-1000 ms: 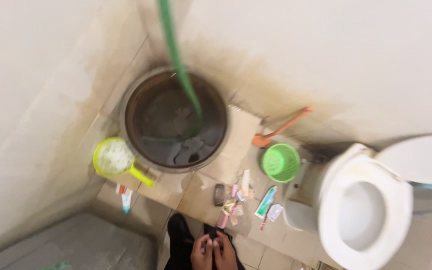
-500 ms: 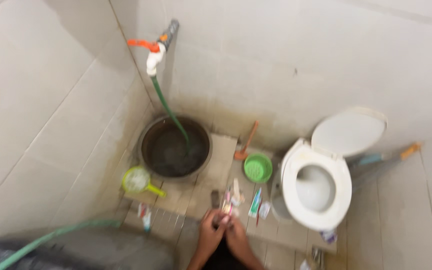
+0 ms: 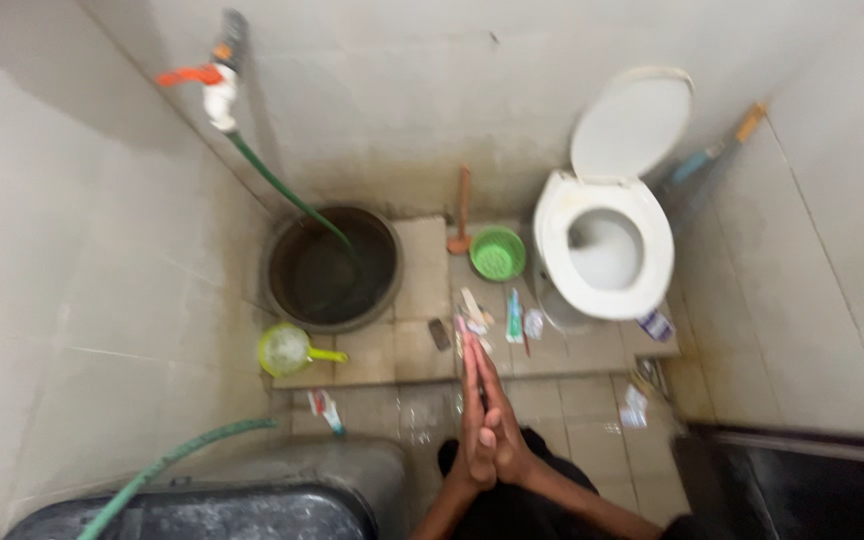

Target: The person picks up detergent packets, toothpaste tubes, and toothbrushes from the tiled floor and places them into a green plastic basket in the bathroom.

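The 2 hands are seen pressed palm to palm at the lower middle of the head view, the left hand (image 3: 474,420) flat against the right hand (image 3: 500,432). The fingers (image 3: 474,372) are held straight and together, closed on each other and gripping nothing. Their long axis runs away from the person, toward the raised tiled step.

The toiletry tubes (image 3: 474,318) are taken as the landmark. They lie scattered on the step (image 3: 422,345), just beyond the fingertips and close to in line with the fingers; contact cannot be confirmed owing to blur. Neither hand is clearly nearer, since both tips meet at 1 point.

Beyond the tubes, a green basket (image 3: 498,253) is noted, with a brown-handled brush (image 3: 463,210) beside it. To the right of the tubes, a white toilet (image 3: 604,245) stands with its lid raised. To their left, a dark round basin (image 3: 332,268) is fed by a green hose (image 3: 287,190) from a wall tap (image 3: 214,85). A yellow-green dipper (image 3: 290,349) rests left of the tubes, near the basin's rim.
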